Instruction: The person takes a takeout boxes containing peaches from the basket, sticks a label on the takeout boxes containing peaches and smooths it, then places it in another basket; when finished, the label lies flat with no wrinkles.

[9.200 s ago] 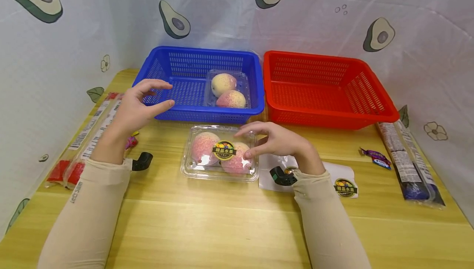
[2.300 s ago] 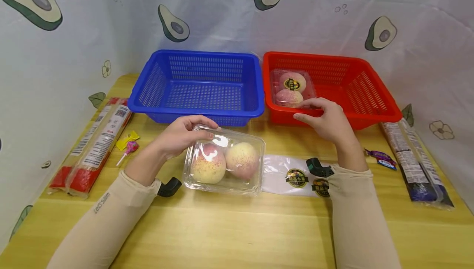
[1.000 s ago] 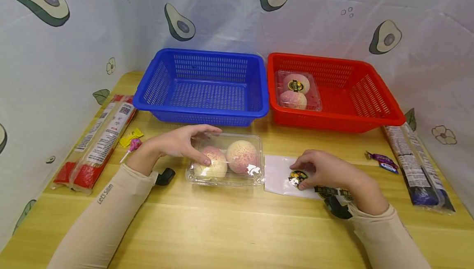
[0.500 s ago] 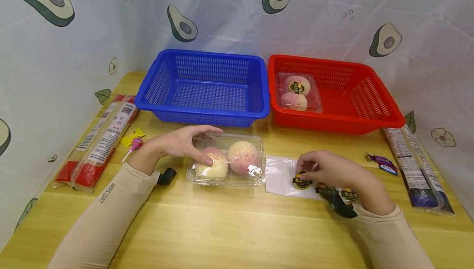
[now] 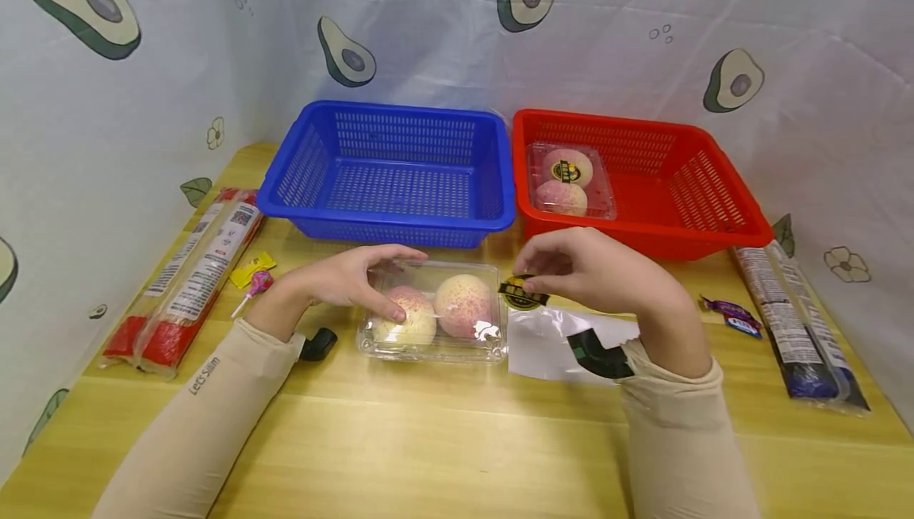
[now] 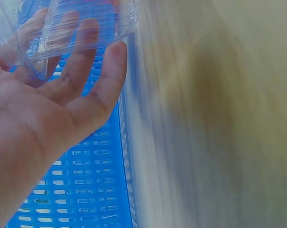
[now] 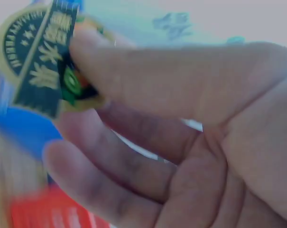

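Observation:
A clear plastic fruit box (image 5: 457, 349) with two pink-and-yellow peaches (image 5: 466, 306) lies on the table. My left hand (image 5: 346, 281) grips its left end, thumb over the front and fingers behind; the left wrist view shows the fingers against the clear plastic (image 6: 86, 35). Just right of the box, my right hand (image 5: 596, 269) pinches a round black-and-gold sticker (image 5: 521, 295) between thumb and fingers. Its printed face (image 7: 43, 61) fills the upper left of the right wrist view. The white sticker backing sheet (image 5: 539, 348) lies under the right hand, partly hidden by the wrist.
A blue basket (image 5: 385, 225) stands behind the box. Beside it, a red basket (image 5: 664, 241) holds another peach box (image 5: 600, 186) bearing a sticker. Red packets (image 5: 207, 281), a yellow candy (image 5: 251, 268) and a lollipop (image 5: 259, 282) lie left; wrapped candies (image 5: 731, 314) and dark packets (image 5: 793, 321) right.
The stickered box went from the table into the red basket, and the second box from the blue basket to the table. My right hand has lifted a sticker off the sheet and moved left.

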Demonstrator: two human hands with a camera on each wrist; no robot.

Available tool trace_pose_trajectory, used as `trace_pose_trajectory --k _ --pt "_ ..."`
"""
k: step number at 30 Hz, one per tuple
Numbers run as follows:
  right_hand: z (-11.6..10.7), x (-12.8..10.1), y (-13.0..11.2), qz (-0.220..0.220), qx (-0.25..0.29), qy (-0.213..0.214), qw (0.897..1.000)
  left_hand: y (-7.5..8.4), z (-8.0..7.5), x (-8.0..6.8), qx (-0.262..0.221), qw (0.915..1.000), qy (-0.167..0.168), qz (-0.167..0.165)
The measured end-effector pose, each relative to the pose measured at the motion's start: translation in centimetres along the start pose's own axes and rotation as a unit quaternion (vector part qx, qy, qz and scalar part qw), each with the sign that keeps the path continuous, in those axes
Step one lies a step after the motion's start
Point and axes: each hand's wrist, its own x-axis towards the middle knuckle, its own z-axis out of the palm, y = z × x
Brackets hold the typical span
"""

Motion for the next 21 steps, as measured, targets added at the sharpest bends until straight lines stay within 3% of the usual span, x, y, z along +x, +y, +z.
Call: trace_pose_trajectory --k 5,11,21 --pt "1.9 3.2 -1.9 -0.029 0.064 0.026 0.997 0.0 -0.1 0.0 0.002 1.0 -0.004 -0.003" --pt "4.1 5.2 -2.6 -0.043 0.112 0.033 0.992 0.3 0.0 0.1 -0.006 0.9999 -0.008 -0.008" --pt "5.9 6.5 -2.6 -0.028 0.074 0.009 0.997 0.1 -0.1 0.1 -0.012 0.9998 -0.011 -0.01"
